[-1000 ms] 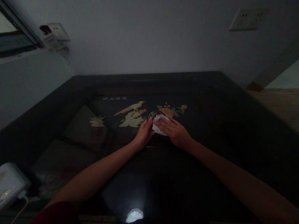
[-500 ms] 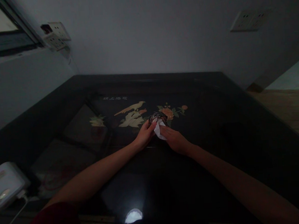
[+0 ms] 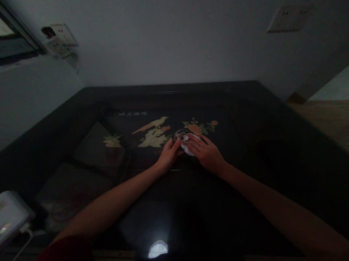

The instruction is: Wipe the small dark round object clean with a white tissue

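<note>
A: What takes up the most room?

B: The pale wall (image 3: 172,44) across the back. In front of it spreads the dark, glossy surface (image 3: 241,213), with a bright patch glaring low in the view, a little left of the middle.

A: And after those?

B: The inlaid design (image 3: 153,137) around the middle of the surface: a yellowish bird, pale leaf-like shapes and an orange flower, with a row of characters above the bird. Then a white device (image 3: 8,215) at the lower left, a cable running from it, and a pair of sockets (image 3: 290,18) high on the right of the wall.

A: Now the hands. What is each doing?

B: The left grip (image 3: 168,153) is grasping a small, dark, shiny object (image 3: 178,134) by its near left side, thumb on top. The right grip (image 3: 209,154) is grasping a white cloth (image 3: 187,150), fingers laid over it.

A: Where exactly is the object?

B: Between the two hands, over the design, just below the orange flower. I can't tell what it is.

A: And the cloth?

B: Against the object's near right side, partly hidden by the fingers.
</note>
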Available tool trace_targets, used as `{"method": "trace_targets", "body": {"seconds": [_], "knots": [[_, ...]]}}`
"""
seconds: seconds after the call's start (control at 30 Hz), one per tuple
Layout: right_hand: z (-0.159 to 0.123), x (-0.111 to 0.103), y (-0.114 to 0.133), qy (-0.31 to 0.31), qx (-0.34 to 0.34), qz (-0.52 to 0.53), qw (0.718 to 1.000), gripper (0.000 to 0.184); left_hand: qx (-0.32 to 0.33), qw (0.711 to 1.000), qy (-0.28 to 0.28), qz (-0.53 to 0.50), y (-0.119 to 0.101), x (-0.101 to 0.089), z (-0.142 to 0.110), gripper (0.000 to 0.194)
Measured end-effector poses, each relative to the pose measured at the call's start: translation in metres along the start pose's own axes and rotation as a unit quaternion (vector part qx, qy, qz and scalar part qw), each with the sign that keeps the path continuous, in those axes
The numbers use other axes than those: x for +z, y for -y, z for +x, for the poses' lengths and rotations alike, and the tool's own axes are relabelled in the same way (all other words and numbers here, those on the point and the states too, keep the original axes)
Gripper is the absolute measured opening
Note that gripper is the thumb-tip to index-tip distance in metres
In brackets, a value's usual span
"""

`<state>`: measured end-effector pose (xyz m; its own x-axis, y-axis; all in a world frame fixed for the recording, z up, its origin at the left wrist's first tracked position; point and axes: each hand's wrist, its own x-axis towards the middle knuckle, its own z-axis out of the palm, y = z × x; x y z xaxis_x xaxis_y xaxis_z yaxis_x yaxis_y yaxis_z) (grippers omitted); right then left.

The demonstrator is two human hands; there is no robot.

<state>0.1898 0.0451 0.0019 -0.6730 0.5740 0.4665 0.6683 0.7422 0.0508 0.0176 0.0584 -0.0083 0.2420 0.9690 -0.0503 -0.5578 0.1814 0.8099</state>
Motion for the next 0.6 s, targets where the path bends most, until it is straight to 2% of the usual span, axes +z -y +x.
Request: {"method": "trace_targets", "body": {"seconds": [0.27, 0.47, 0.6], "knots": [[-0.002, 0.013, 0.008, 0.001, 0.033, 0.098, 0.995, 0.044, 0.001, 1.000, -0.017, 0.015, 0.003, -0.002, 0.001, 0.046], [-0.009, 0.022, 0.007, -0.011, 0.061, 0.288, 0.956, 0.055, 0.000, 0.998, -0.008, 0.068, 0.001, -0.006, 0.000, 0.050], [-0.011, 0.024, 0.006, -0.002, 0.070, 0.326, 0.943, 0.061, 0.011, 0.996, -0.011, 0.092, 0.003, -0.010, 0.001, 0.049]]}}
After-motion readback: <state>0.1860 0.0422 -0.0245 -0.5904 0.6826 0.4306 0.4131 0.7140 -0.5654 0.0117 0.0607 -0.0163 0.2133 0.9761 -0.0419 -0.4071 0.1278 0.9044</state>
